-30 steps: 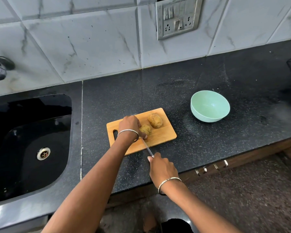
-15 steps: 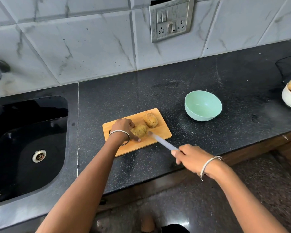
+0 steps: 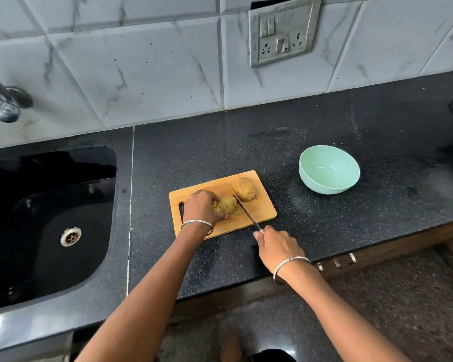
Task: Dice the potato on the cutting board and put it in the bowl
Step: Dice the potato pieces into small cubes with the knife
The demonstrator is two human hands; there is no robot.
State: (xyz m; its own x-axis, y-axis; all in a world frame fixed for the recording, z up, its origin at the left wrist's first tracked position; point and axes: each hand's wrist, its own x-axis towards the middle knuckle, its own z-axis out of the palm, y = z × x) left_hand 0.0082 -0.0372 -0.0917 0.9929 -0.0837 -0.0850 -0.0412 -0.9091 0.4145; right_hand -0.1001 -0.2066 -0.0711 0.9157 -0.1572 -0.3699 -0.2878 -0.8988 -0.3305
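A black speckled counter [image 3: 324, 231] runs across the middle of the frame below a wall of white marbled tiles [image 3: 141, 74], with a socket plate [image 3: 281, 32] at upper centre. A black sink [image 3: 37, 231] fills the left side, its tap [image 3: 5, 105] at the left edge. Dark speckled floor shows at lower right.

A wooden board [image 3: 262, 212] lies at centre. On it sit two brown, rough-skinned, whole potatoes: the potato [image 3: 228, 203] nearer the left hand [image 3: 202, 207], whose curled fingers grip it from the left, and a second potato [image 3: 243, 189] just beside it, up and to the right. The right hand [image 3: 275, 246], below the board, is wrapped round the handle of a knife [image 3: 246, 212]; the blade slants up-left, its tip between the two potatoes. A mint bowl [image 3: 324, 184] stands right of the board, apart from it.
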